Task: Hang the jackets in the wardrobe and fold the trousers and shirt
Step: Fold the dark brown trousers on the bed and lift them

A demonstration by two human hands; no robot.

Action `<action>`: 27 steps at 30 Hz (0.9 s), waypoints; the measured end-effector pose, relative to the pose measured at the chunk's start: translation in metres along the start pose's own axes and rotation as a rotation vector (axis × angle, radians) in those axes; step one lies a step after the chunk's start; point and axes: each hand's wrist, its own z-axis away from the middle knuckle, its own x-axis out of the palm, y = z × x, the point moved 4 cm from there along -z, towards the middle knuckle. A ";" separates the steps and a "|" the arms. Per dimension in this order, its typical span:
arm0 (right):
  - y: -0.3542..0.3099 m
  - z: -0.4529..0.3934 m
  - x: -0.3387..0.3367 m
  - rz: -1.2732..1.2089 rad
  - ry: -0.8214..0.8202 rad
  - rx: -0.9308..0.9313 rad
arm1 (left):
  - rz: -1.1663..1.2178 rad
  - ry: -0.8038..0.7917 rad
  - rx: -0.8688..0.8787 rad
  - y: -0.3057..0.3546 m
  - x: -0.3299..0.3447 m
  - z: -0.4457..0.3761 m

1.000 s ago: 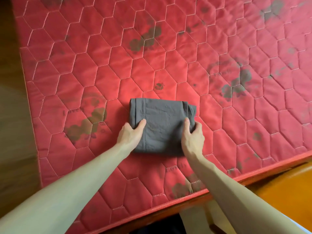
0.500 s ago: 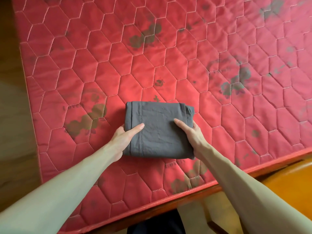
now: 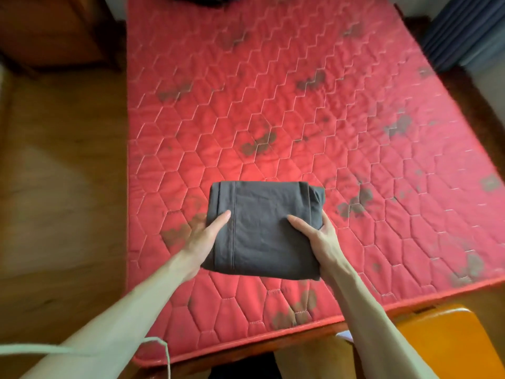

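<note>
Both arms outstretched; left hand (image 3: 200, 236), right hand (image 3: 317, 236) gripping folded garment (image 3: 267, 228) sides

folded garment (image 3: 263, 228): dark grey, plain | mattress (image 3: 300, 105) under it: red, hexagon quilting, dark blotches | floor (image 3: 62, 165) beside mattress: brown wood

Both forearms showing bare, no sleeves; left hand (image 3: 200, 239), right hand (image 3: 318, 236) wearing no rings, no gloves.
</note>
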 end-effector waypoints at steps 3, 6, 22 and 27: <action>-0.060 0.044 0.021 0.006 -0.046 -0.060 | 0.095 -0.019 -0.107 0.044 -0.024 0.053; -0.115 0.092 0.042 0.034 -0.115 -0.121 | 0.201 -0.100 -0.136 0.080 -0.046 0.111; -0.263 0.247 0.156 0.028 -0.646 -0.125 | 0.596 0.390 0.271 0.146 -0.137 0.372; -0.267 0.291 0.220 0.010 -0.844 0.012 | 0.661 0.496 0.315 0.127 -0.185 0.430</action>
